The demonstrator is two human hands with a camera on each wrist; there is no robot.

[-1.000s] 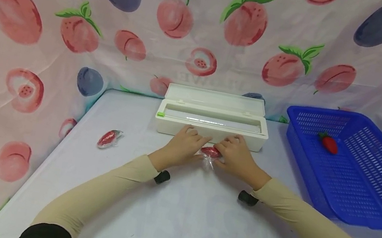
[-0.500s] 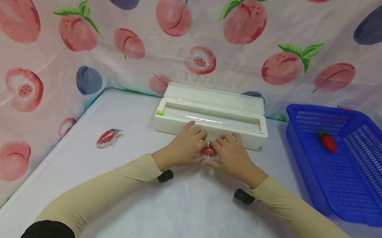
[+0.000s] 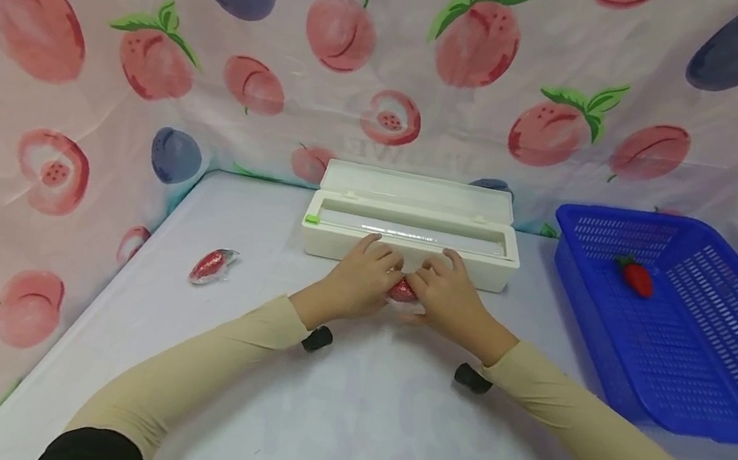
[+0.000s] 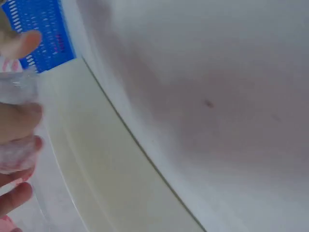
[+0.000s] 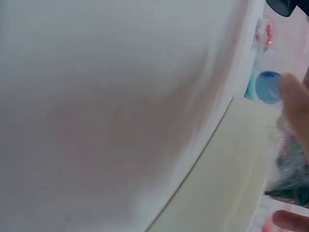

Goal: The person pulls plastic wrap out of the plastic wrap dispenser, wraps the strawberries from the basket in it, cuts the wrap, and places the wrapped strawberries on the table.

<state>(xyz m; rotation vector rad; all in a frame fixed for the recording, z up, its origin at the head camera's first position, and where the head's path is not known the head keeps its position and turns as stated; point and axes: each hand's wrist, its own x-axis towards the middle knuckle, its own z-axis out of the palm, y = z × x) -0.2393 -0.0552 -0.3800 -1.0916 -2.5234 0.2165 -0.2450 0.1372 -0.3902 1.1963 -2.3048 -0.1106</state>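
Observation:
Between both hands, in the head view, is a red strawberry (image 3: 402,292) wrapped in clear film. My left hand (image 3: 360,281) grips it from the left and my right hand (image 3: 445,298) from the right, with fingers and thumbs bent about it. The right wrist view shows the strawberry's green leaves (image 5: 289,169) through crinkled film near the fingers. At the left wrist view's edge, clear film (image 4: 18,89) shows among the fingertips. Just behind the hands stands a white cling film dispenser (image 3: 337,244), its lid (image 3: 417,189) raised and a film roll inside.
Another film-wrapped strawberry (image 3: 212,267) lies on the white table (image 3: 321,426) to the left. On the right stands a blue plastic basket (image 3: 579,330) with one unwrapped strawberry (image 3: 637,279) in it. A fruit-print cloth (image 3: 329,117) hangs behind the table.
Both hands have drawn closer together around the wrapped strawberry. The loose film tail that hung toward me is now gathered under the fingers. Nothing else has moved on the table.

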